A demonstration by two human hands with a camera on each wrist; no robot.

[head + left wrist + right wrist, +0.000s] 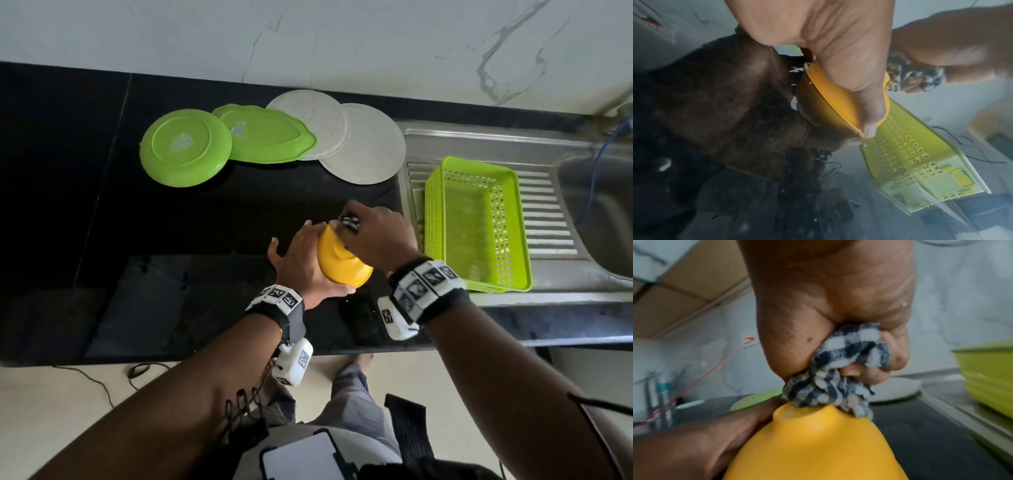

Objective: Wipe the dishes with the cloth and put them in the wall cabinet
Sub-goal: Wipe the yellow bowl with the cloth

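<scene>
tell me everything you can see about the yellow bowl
The yellow bowl is a small, round, smooth dish that looks like plastic, with a thin rim and a raised foot ring on its base. It is held above the black countertop, tilted so its base faces up and away. The left hand grips its rim, thumb inside. The right hand presses a bunched blue-and-white checked cloth against the base. Its inside is mostly hidden.

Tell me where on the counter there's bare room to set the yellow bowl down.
Bare black counter lies left of the round green plate, and between the plate row and the hands. Crowded: the overlapping plates at the back; the green basket fills the drainboard.
</scene>
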